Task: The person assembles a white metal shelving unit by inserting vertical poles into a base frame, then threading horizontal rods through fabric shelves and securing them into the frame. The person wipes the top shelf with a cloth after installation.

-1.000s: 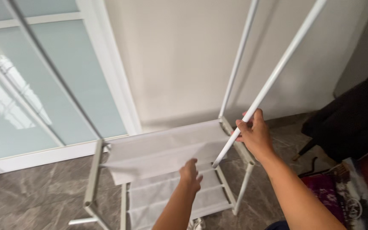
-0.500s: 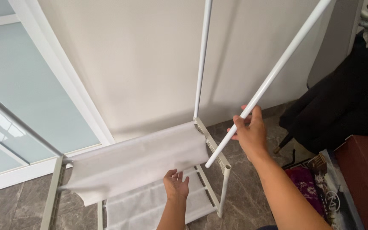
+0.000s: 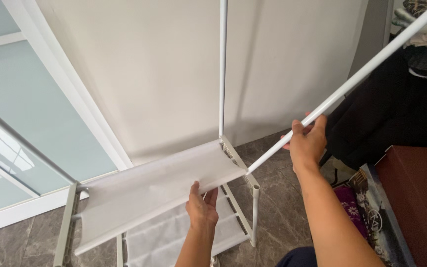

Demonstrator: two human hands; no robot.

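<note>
1. Two hands at work. Our left hand (image 3: pixel 202 210) grips the front edge of the top shelf (image 3: pixel 159 190), fingers curled under. It lay flat on top 1 sec ago.
2. Our right hand (image 3: pixel 306 144) is wrapped round the slanted pole (image 3: pixel 352 81), same as before. Its low end sits near the rack corner (image 3: pixel 254 187).
3. We count 2 poles, 1 upright (image 3: pixel 222 64), and 2 cloth shelves, 1 lower (image 3: pixel 174 235).
</note>
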